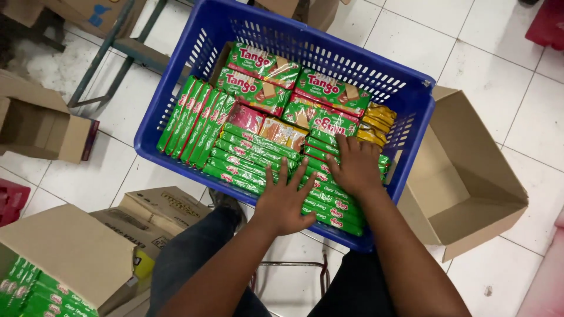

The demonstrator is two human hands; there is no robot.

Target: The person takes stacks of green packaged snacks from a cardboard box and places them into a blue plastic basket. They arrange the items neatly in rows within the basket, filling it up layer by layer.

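Inside blue crate (176,111), both hands (285,202) flat on green wafer packs (247,155), long axes slanting down-right

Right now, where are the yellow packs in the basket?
In the head view, the yellow packs stand at the blue basket's right wall, just beyond the right hand and beside the green packs.

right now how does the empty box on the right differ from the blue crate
The box is plain brown cardboard with solid walls; the crate is blue plastic with slotted sides. The box is empty; the crate is packed with green packets, where the left hand and right hand lie flat. The box sits on the tiled floor; the crate is raised above it. Both are open on top.
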